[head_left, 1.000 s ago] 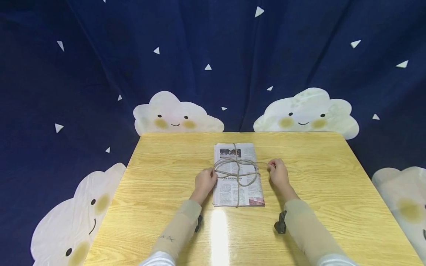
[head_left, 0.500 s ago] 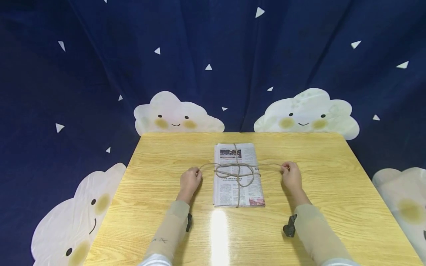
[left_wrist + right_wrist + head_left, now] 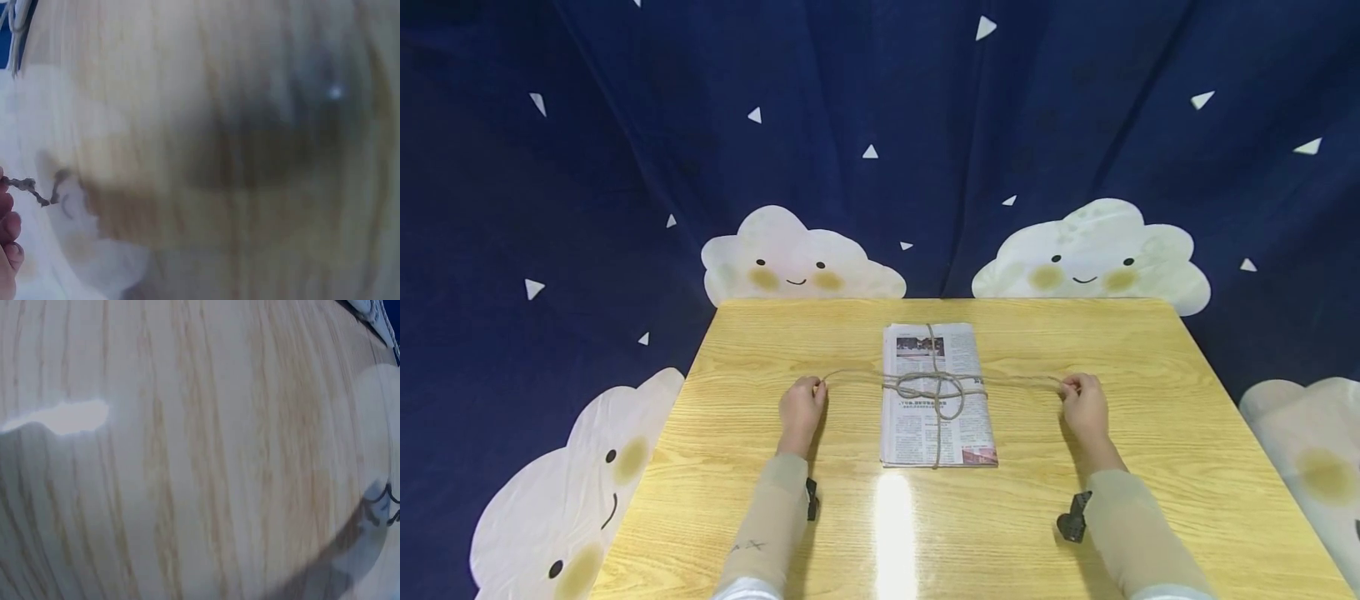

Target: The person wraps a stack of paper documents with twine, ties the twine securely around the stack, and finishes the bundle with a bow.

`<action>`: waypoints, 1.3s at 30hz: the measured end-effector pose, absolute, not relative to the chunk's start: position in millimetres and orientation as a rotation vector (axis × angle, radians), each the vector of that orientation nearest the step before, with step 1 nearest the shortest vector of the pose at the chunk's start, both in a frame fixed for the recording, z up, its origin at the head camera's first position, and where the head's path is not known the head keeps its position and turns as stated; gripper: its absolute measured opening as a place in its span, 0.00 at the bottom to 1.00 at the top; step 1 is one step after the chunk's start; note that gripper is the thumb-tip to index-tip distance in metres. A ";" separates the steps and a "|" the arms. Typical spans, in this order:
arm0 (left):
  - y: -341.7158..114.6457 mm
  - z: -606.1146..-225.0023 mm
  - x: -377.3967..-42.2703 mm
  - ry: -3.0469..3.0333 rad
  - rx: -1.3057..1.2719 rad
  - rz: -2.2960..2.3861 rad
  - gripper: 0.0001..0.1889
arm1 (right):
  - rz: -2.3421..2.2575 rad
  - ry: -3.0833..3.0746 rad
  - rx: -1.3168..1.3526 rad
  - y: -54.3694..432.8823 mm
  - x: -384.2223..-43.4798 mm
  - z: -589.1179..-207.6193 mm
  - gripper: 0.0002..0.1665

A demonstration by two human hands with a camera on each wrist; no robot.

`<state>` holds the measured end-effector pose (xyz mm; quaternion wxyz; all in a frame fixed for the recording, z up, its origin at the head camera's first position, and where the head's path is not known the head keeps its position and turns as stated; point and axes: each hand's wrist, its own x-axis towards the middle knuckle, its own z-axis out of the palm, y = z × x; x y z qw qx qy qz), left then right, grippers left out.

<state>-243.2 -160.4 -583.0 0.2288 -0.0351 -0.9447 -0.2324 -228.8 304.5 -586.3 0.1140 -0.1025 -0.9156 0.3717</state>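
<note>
A folded stack of newspapers (image 3: pixel 906 437) lies mid-table in the head view, bound lengthwise and crosswise with brown twine (image 3: pixel 937 433). Loose loops of the twine sit on top of the stack, around the crossing. My left hand (image 3: pixel 801 410) is out to the left of the stack and pinches one twine end between thumb and fingertips. To the right, my right hand (image 3: pixel 1086 410) pinches the other end. Both strands run nearly straight out sideways. Fingertips (image 3: pixel 9 226) and a crinkled bit of twine (image 3: pixel 26 184) show at the left wrist view's edge.
The wooden table (image 3: pixel 752 350) has a glossy top with a bright light streak near the front. A dark blue curtain (image 3: pixel 880 83) with white triangles and cloud faces hangs behind and beside it. A black device (image 3: pixel 1072 517) sits on the right wrist.
Both hands have moved outward, the left hand to the left and the right hand to the right, each with its twine end. The loops on the newspapers have grown smaller.
</note>
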 end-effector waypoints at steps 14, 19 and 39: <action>-175.1 -586.8 -239.5 -2.720 -0.005 -0.574 0.04 | 0.642 -2.795 -0.117 318.9 -216.9 -583.9 0.04; -175.1 -589.4 -239.8 -2.785 0.001 -0.532 0.04 | 0.459 -2.788 0.068 316.0 -214.9 -584.4 0.02; -127.6 -570.1 -261.4 -2.758 -0.011 -0.941 0.15 | 0.925 -2.682 0.158 270.5 -232.7 -566.4 0.15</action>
